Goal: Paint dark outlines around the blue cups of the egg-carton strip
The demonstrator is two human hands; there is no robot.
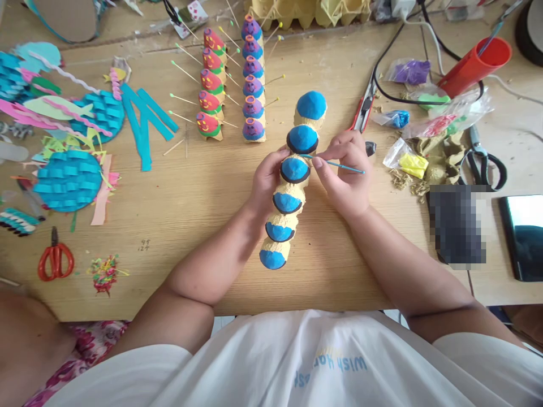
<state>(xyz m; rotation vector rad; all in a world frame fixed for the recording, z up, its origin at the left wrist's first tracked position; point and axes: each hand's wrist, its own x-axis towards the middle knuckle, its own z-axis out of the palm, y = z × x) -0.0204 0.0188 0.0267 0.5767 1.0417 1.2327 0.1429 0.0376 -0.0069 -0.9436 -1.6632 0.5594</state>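
A strip of egg carton cups (288, 202) with blue caps stands in the middle, slanting from upper right to lower left. Black edging lines the lower rim of several caps; the topmost cap shows none. My left hand (268, 180) grips the strip's left side near the second and third cups, its fingertips partly hidden behind it. Between the thumb and fingers of my right hand (345, 169) is a thin blue tool (348, 168), whose tip touches the strip just below the second cap.
Two painted carton strips, one red and green (209, 102), one purple (253, 85), stand behind with pins sticking out. Red scissors (55, 263) and paper crafts lie left. A cutter (363, 107), clay bags, black scissors (478, 161) and a phone (522, 237) lie right. Another person's arm shows lower left.
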